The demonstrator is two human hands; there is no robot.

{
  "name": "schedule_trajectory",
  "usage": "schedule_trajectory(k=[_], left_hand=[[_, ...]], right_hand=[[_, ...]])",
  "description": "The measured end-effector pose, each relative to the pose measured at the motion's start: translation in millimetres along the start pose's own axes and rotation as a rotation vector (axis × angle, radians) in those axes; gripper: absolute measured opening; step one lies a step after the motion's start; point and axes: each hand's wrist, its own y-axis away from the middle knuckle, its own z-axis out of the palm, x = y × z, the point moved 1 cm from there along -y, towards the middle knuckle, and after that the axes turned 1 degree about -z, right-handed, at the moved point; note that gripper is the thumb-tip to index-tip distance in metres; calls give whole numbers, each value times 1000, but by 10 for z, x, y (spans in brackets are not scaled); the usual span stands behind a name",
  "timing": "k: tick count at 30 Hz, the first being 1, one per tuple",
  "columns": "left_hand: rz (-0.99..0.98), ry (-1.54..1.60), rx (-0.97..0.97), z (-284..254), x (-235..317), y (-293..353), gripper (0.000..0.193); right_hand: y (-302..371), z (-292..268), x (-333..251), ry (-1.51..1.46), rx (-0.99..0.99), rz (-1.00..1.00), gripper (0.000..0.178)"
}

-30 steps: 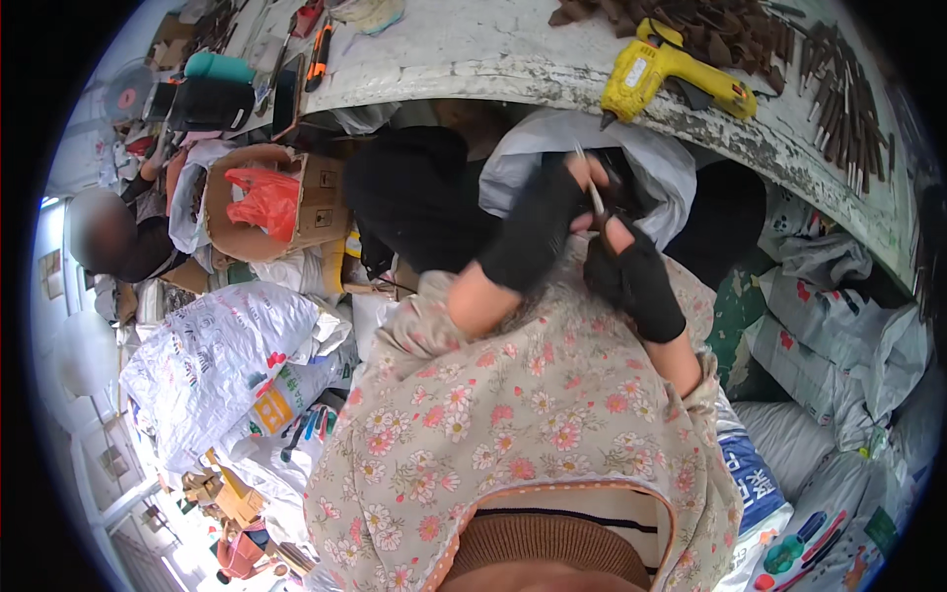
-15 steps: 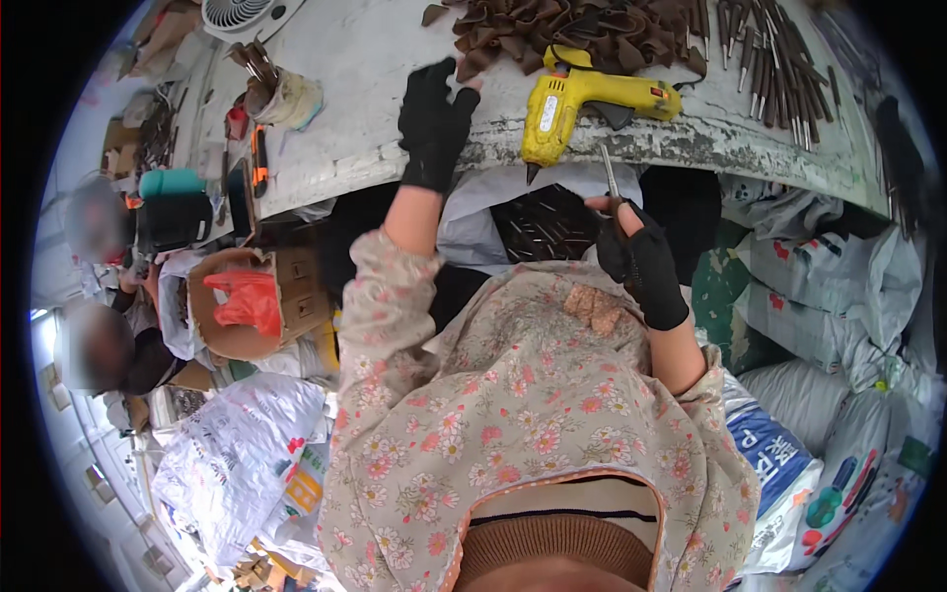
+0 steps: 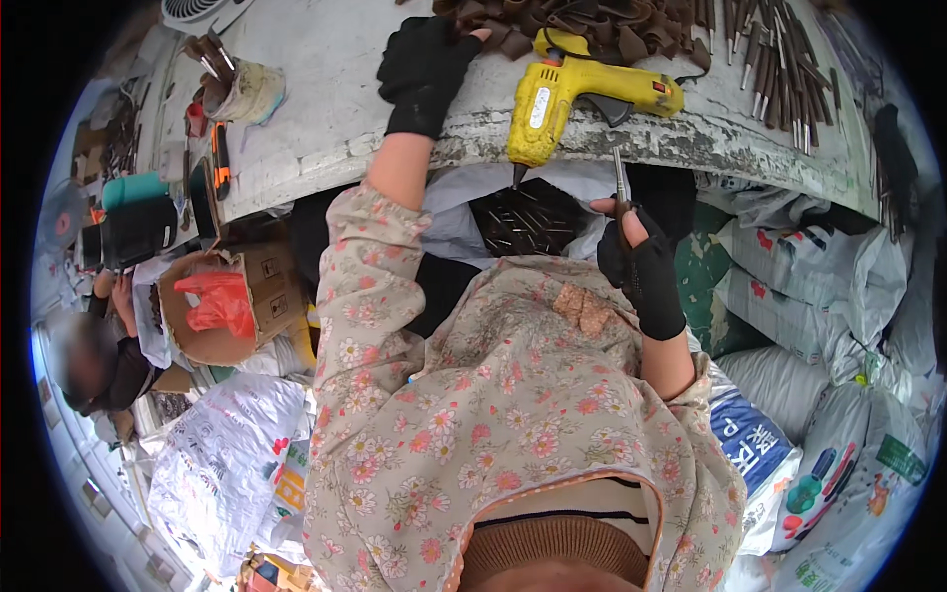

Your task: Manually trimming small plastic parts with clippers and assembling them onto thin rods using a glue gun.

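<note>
My left hand [image 3: 426, 77], in a black fingerless glove, reaches over the table at the left edge of a heap of brown leather-like pieces [image 3: 582, 28]. Its thumb points toward the heap; the other fingers are mostly hidden behind the back of the hand. Below the table edge, my right hand [image 3: 646, 266], gloved alike, grips a slim tool with a brown handle and metal shaft [image 3: 620, 183], shaft upward. Between the hands a yellow glue gun [image 3: 541, 113] lies at the table edge, its nozzle toward me.
Similar brown-handled tools [image 3: 779, 69] lie at the table's far right. More fill a white-lined opening [image 3: 528, 219] by my lap. A brush pot [image 3: 252, 94] and an orange cutter [image 3: 220, 163] stay left. Boxes, bags [image 3: 809, 266] and a person [image 3: 99, 355] surround the table.
My left hand has moved farther over the table, up to the leather-like pieces. The right hand still holds the tool, nearly in place. The whole view has shifted slightly.
</note>
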Motion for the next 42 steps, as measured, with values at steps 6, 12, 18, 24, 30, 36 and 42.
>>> schedule_trajectory(k=[6, 12, 18, 24, 30, 36, 42], left_hand=[[-4, 194, 55, 31, -71, 97, 38], [-265, 779, 61, -263, -131, 539, 27], [-498, 1163, -112, -624, -2, 973, 24], [-734, 1412, -270, -672, 282, 1753, 24], [-786, 1394, -368, -526, 378, 1964, 20], [-738, 1391, -423, -495, 359, 1932, 21], [-737, 1458, -425, -455, 383, 1915, 22]], right_hand=[[26, 12, 16, 15, 11, -5, 35], [-36, -52, -48, 46, 39, -28, 38], [-69, 37, -149, 16, 37, -49, 36], [-310, -154, -364, 309, 41, -124, 29], [-857, -270, -691, 1349, 130, -648, 45], [-910, 62, -772, 1707, 151, -588, 65], [-966, -98, -778, 902, -12, -281, 63]])
